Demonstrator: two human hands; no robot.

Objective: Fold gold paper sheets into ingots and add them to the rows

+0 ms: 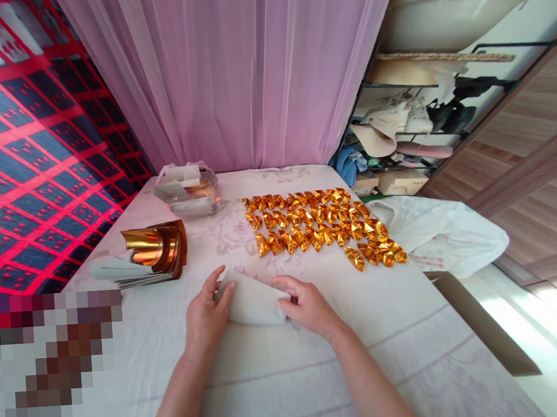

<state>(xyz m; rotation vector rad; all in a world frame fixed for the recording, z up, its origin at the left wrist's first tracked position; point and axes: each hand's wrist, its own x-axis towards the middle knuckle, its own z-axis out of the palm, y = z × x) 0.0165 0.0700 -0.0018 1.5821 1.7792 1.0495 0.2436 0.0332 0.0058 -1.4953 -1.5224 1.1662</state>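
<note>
From the head camera, we see our left hand and right hand both pinching a folded white paper sheet near the table's front edge, fingers closed on its two ends. Behind it, toward the far edge, lie rows of folded gold paper pieces, and a stack of gold foil sheets curls by the left edge.

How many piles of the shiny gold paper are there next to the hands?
1. The stack of gold sheets lies curled on the table, to the left of the left hand. More sheets may be hidden in the plastic bag behind it.
</note>
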